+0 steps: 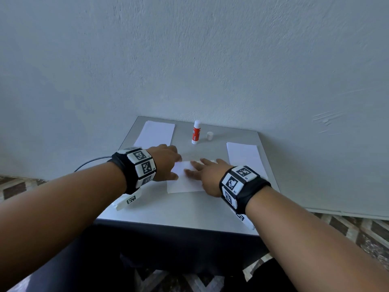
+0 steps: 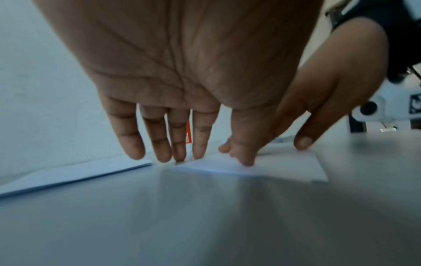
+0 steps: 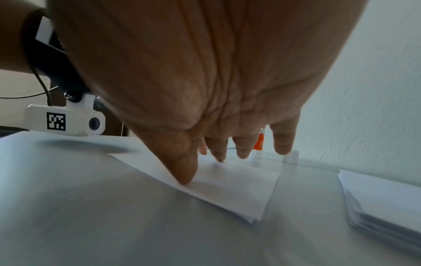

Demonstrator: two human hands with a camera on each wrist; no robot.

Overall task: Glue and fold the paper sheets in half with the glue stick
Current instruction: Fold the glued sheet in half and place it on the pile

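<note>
A white paper sheet (image 1: 185,183), folded over, lies in the middle of the grey table (image 1: 179,213). My left hand (image 1: 171,165) rests at its left edge with straight fingers, and the thumb presses the sheet (image 2: 284,167) down. My right hand (image 1: 197,168) lies flat on top of the sheet (image 3: 239,189), fingers spread, thumb pressing near the folded edge. The red and white glue stick (image 1: 196,132) stands upright and uncapped at the back of the table. Its white cap (image 1: 209,136) stands just to its right. Neither hand holds anything.
A stack of white sheets (image 1: 155,133) lies at the table's back left. Another stack (image 1: 244,154) lies at the right, close to my right hand. A wall rises right behind the table. Patterned floor shows on both sides.
</note>
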